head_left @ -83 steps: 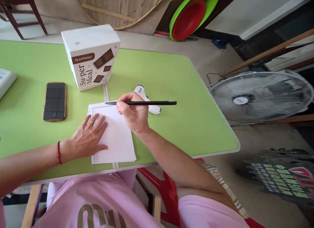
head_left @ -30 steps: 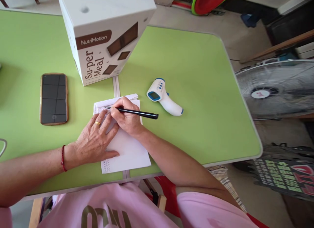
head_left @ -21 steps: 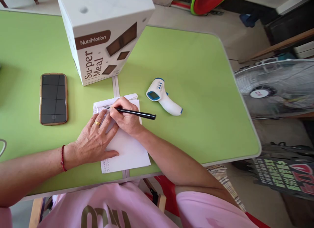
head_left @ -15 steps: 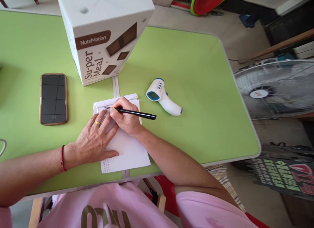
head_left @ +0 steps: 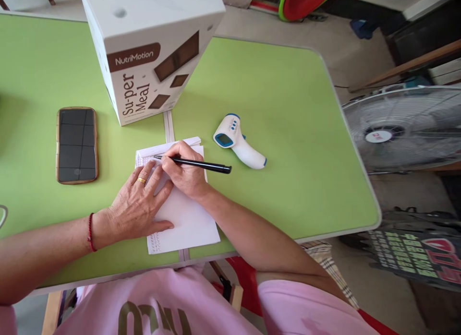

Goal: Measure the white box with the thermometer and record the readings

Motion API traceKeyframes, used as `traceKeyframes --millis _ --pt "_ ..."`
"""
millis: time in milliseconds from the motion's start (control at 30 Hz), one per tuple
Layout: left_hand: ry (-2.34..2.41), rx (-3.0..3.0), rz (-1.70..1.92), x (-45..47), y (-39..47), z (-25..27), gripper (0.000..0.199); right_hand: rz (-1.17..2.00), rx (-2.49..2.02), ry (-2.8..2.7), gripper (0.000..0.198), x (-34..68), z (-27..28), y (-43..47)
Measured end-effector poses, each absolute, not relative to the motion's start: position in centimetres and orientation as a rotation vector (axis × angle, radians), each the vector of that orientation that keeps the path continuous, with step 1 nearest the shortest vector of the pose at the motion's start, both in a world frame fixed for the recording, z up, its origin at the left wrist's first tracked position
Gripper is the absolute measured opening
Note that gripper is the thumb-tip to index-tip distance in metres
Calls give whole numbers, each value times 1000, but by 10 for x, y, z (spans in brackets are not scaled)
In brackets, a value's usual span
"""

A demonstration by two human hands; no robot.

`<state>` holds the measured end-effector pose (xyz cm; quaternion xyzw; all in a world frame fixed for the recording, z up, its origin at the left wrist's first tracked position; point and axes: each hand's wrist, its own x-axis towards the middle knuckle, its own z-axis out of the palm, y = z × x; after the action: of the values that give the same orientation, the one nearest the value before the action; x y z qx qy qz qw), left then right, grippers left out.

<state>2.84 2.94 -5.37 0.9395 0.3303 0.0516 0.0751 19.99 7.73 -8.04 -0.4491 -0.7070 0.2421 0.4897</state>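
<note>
A white notepad (head_left: 190, 215) lies on the green table, with small handwriting along its left side and its top edge folded over. My right hand (head_left: 185, 171) pinches a black pen (head_left: 205, 165), whose tip touches the paper near the upper left. Its back end points to the right. My left hand (head_left: 139, 203) rests flat on the sheet with fingers spread, the fingertips just below the pen tip. A gold ring is on one finger. Part of the writing is hidden under my hands.
A tall white NutriMotion box (head_left: 144, 71) stands beyond the notepad. To the left lies a phone (head_left: 77, 145) in a brown case. A white and blue infrared thermometer (head_left: 239, 140) is right of the notepad. Past the green table's (head_left: 306, 148) right edge stands a fan (head_left: 399, 133).
The pen's back end has tilted slightly to the right and down in my right hand. My left hand stays in place on the paper. The whole view has shifted a little.
</note>
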Motion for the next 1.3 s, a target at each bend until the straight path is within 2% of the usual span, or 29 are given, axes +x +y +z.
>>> traceKeyframes --millis 1300 --pt "987 2851 192 29 30 -52 94 579 -1106 -1719 16 199 -81 78"
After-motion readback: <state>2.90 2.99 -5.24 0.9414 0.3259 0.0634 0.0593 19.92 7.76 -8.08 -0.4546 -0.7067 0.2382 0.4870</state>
